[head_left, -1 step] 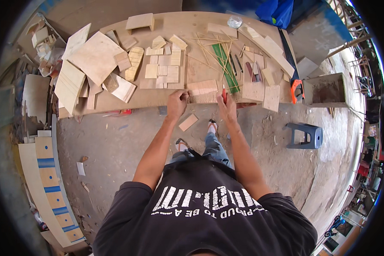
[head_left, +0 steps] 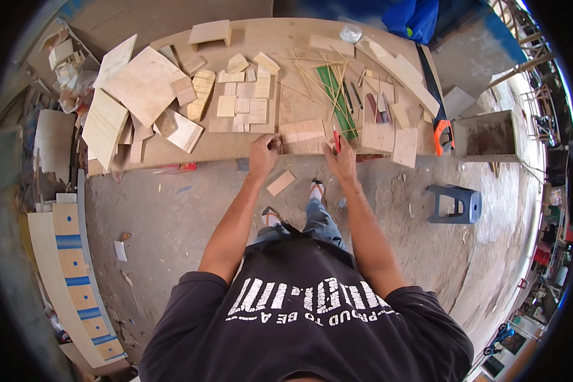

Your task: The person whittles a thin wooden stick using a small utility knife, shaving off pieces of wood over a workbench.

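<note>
At the bench's near edge, my right hand (head_left: 342, 162) is closed round a slim red tool (head_left: 337, 144) with a narrow tip pointing away from me. Its exact kind is too small to tell. My left hand (head_left: 263, 156) has its fingers curled together at the same edge; whether anything small is between them I cannot make out. Between the two hands a rectangular wooden board (head_left: 302, 130) lies flat on the bench, its left end beside my left fingers. Left of it, small wooden blocks (head_left: 242, 105) are fitted together on a flat panel.
The wooden workbench (head_left: 235, 145) bears thin sticks (head_left: 307, 81), a green strip (head_left: 339, 102), a handsaw with an orange handle (head_left: 444, 136) and plywood sheets (head_left: 139, 92). A wooden box (head_left: 517, 135) and a blue-grey stool (head_left: 463, 204) stand right. A wood offcut (head_left: 281, 183) lies on the floor.
My right hand has shifted slightly toward me, and the red tool has turned a little in it. The left hand stays almost where it was.
</note>
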`<state>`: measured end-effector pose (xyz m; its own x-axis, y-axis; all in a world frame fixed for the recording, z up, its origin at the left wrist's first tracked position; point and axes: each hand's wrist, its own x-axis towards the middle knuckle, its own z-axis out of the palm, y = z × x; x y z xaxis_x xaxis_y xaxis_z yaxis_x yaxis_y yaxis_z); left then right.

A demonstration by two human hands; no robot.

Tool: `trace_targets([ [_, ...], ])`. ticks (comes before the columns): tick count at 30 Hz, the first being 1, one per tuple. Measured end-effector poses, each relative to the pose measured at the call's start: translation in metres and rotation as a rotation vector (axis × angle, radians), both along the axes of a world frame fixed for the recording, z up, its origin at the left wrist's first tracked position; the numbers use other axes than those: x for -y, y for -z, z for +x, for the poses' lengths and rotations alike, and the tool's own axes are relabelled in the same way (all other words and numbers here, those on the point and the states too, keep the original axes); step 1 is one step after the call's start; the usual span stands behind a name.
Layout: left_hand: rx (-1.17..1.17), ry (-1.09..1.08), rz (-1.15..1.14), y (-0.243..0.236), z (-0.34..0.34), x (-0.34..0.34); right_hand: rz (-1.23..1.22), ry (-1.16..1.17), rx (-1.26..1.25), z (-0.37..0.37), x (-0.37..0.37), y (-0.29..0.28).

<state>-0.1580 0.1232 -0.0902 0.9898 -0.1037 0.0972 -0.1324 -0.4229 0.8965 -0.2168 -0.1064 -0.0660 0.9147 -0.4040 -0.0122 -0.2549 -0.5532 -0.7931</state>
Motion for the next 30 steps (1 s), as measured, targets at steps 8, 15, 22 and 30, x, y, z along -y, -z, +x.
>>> trace_targets([
  [8, 0.096, -0.055, 0.088, -0.002, -0.009, 0.007, -0.461, -0.426, 0.049, 0.03, 0.057, -0.004],
  [15, 0.119, -0.1, 0.069, -0.009, -0.017, 0.008, -0.385, -0.571, 0.076, 0.035, 0.039, -0.02],
  [22, 0.118, -0.157, 0.141, 0.001, -0.021, 0.014, -0.353, -0.587, 0.046, 0.051, -0.005, -0.018],
  [30, 0.157, -0.199, 0.216, 0.004, -0.028, 0.022, -0.391, -0.567, 0.047, 0.05, -0.012, -0.018],
])
